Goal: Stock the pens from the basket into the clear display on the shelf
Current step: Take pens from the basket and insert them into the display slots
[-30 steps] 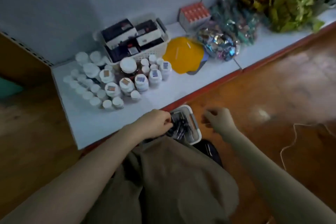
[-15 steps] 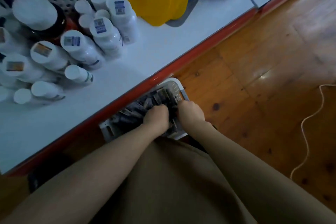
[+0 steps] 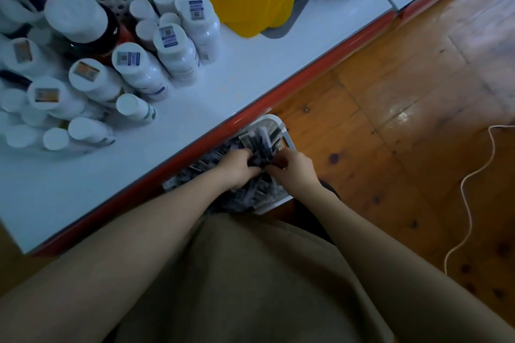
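Gathering pens in the basket on the floor below the shelf, the left hand and right hand now both clench a bundle; a second ago only the left reached in. Lifting seems next.

bare forearms, khaki trousers (plain)

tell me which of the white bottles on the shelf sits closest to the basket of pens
The small white-capped bottle at the front right of the cluster. It leans alone toward the shelf's red edge, nearer the basket than the taller blue-labelled bottles behind it.
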`<state>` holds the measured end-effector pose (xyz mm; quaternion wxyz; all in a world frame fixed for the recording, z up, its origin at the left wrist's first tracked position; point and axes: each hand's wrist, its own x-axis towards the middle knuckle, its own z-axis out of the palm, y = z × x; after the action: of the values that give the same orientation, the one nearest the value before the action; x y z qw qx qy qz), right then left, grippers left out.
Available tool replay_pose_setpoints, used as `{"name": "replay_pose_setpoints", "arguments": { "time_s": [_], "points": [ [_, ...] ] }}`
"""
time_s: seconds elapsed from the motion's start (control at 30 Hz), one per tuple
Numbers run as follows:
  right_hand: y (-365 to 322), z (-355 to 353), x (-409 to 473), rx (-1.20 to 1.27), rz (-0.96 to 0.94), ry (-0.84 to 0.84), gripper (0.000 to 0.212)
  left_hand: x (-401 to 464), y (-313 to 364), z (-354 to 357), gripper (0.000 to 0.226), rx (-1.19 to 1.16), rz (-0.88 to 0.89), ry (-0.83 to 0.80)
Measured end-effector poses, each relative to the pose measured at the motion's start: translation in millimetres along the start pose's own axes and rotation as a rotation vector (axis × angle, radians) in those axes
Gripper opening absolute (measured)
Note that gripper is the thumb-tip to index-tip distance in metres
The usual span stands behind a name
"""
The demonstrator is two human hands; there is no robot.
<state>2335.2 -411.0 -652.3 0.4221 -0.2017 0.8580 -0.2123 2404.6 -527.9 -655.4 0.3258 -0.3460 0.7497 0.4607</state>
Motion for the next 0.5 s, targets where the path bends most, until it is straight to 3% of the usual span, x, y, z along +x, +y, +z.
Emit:
{"name": "replay_pose_setpoints", "arguments": {
  "time_s": [0.17,0.4,0.5],
  "points": [
    [-3,-18,-26,0.19,-0.085,0.159,0.018,-26,20,-7,0.03,0.003,0.153,0.051],
    [-46,-51,-68,0.339,-0.208,0.268,0.006,-97,62,-54,0.016,-0.018,0.386,0.384],
    [-80,-64,-95,0.422,-0.267,0.257,0.015,-144,74,-75,0.023,-0.069,0.477,0.572]
  ]
}}
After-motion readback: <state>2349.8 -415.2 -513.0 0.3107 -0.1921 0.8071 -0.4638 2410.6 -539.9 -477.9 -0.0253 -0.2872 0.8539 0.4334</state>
